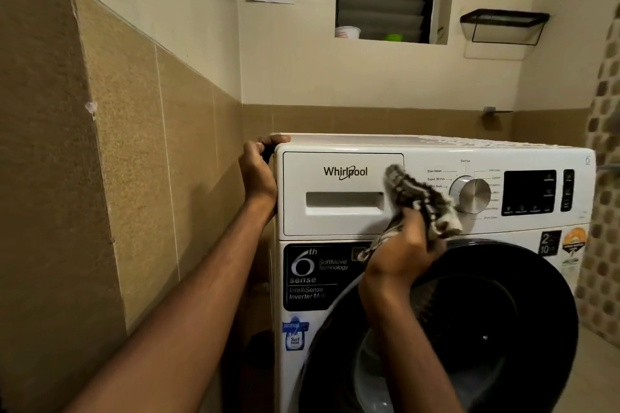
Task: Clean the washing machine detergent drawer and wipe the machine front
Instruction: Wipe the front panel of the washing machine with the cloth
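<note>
A white front-loading washing machine fills the lower right. Its detergent drawer, marked with the brand name, sits closed at the upper left of the front panel. My right hand grips a dark and white patterned cloth held against the panel between the drawer and the silver dial. My left hand curls round the machine's top left corner, its fingers over a dark object there. The dark round door lies below my right hand.
A tiled brown wall runs close along the machine's left side. Behind the machine is a louvred window ledge with a white cup. A black wire shelf hangs on the right wall. A mosaic wall stands at the far right.
</note>
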`<act>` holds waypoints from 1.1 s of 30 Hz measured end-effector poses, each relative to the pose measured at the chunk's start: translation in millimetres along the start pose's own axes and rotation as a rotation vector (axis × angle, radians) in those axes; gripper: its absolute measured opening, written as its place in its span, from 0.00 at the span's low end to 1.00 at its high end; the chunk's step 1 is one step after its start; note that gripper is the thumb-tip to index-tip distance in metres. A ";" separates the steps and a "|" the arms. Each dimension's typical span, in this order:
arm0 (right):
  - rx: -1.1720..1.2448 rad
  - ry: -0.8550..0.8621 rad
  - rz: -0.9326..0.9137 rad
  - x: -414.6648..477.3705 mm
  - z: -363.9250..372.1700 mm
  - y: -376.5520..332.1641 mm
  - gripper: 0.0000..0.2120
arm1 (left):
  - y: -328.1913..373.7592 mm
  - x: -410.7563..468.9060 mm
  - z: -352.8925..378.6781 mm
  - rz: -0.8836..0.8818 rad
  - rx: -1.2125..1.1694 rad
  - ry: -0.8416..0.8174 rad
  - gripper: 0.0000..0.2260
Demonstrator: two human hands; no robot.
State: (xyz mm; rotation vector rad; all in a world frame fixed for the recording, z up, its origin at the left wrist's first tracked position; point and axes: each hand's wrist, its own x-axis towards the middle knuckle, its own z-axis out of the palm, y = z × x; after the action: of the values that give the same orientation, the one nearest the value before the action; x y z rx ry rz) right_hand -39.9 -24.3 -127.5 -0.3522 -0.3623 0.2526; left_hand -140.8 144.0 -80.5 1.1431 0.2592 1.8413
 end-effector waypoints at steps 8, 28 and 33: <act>-1.407 -0.915 -0.829 16.3 20.4 35.9 0.37 | -3.7 4.2 -1.8 -0.015 -0.026 0.000 0.20; -1.522 -1.093 -0.983 -6.0 -16.1 52.7 0.34 | -6.2 6.7 -4.2 0.042 0.027 -0.028 0.21; -1.605 -0.688 -0.723 23.1 -49.9 45.2 0.32 | -7.7 7.0 -5.4 0.049 0.049 -0.009 0.20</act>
State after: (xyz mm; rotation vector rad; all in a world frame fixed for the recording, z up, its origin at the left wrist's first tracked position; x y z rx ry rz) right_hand -7.7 9.2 -181.4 -1.6740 -1.3173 -0.7397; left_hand -141.5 155.1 -83.8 1.2006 0.2749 1.8818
